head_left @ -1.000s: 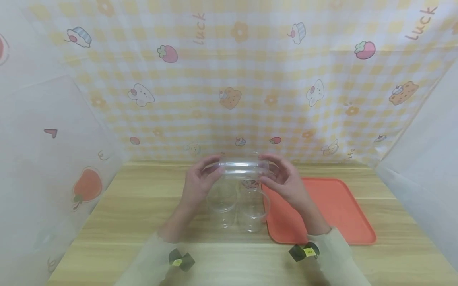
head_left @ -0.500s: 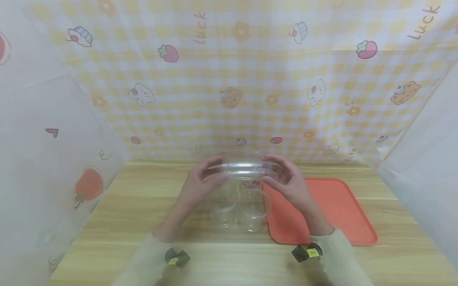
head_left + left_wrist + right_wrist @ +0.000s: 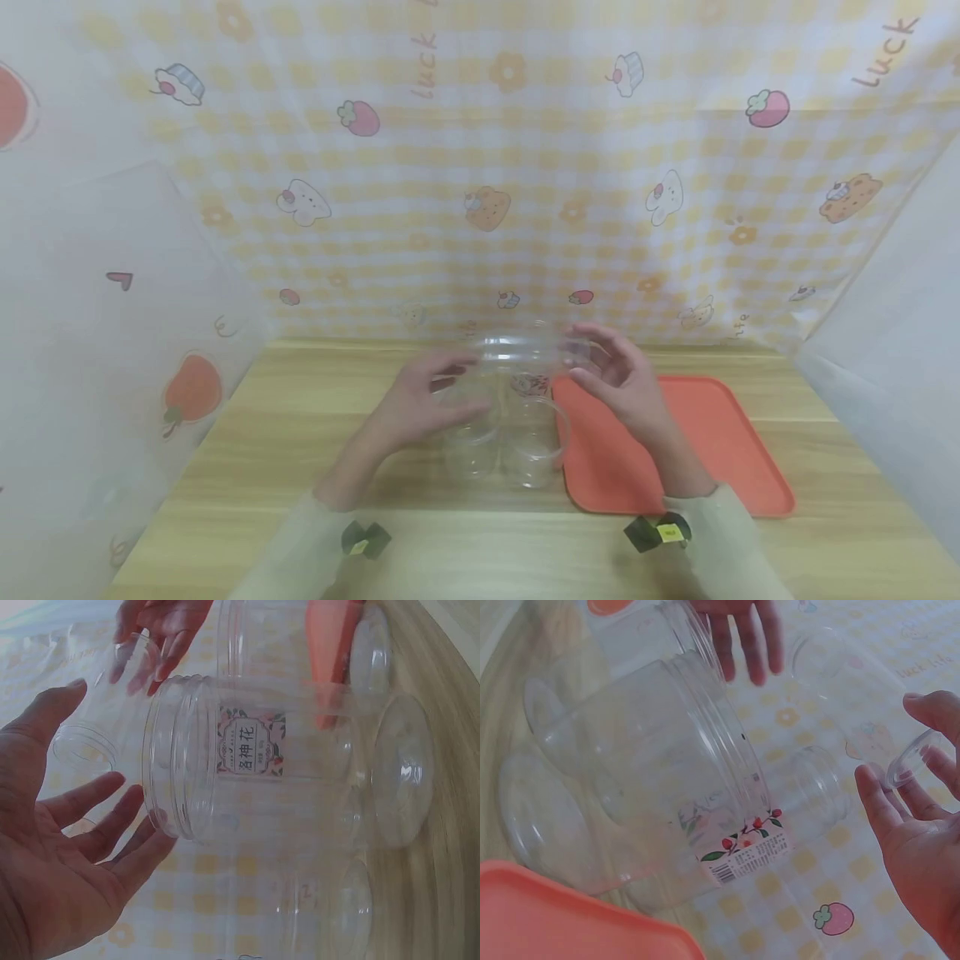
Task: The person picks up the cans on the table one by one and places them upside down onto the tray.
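Observation:
My right hand grips one end of a clear plastic jar, which lies sideways in the air above the table. In the right wrist view, its base sits between the thumb and fingers. My left hand is apart from that jar, thumb and fingers spread, near the mouth of a standing clear jar. Another clear jar stands to its right. A printed label with flowers and Chinese characters shows through or on one of the standing jars. The transparent walls overlap, so their exact number is hard to tell.
An orange-red tray lies on the wooden table, right of the standing jars and partly under my right forearm. A yellow-checked cloth with cartoon prints hangs behind the table.
My left hand has let go of the sideways jar and moved down a little toward the standing jars. My right hand has shifted slightly right with the jar.

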`<control>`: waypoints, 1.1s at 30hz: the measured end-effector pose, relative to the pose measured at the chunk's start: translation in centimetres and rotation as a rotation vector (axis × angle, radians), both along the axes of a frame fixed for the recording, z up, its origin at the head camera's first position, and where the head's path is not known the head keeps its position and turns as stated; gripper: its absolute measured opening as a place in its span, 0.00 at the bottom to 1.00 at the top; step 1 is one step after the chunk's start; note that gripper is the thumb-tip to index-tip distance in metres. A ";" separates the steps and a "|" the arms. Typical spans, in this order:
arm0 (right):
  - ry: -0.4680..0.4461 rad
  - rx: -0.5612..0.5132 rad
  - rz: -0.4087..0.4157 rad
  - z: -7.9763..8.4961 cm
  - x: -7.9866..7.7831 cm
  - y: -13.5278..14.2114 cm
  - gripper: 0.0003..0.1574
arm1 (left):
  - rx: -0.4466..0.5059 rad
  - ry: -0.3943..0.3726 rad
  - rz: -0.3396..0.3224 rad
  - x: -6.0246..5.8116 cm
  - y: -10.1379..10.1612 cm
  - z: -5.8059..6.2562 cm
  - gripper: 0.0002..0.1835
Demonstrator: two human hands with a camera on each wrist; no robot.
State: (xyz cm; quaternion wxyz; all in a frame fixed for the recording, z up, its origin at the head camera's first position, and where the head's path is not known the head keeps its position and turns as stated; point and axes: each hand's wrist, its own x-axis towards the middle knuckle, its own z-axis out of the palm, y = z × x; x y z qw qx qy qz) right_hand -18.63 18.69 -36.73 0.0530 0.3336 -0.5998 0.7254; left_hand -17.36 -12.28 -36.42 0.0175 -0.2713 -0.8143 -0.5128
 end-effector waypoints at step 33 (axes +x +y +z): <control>-0.005 0.057 -0.084 -0.5 0.8 3.3 0.37 | -0.625 0.193 0.065 1.5 2.0 1.4 0.37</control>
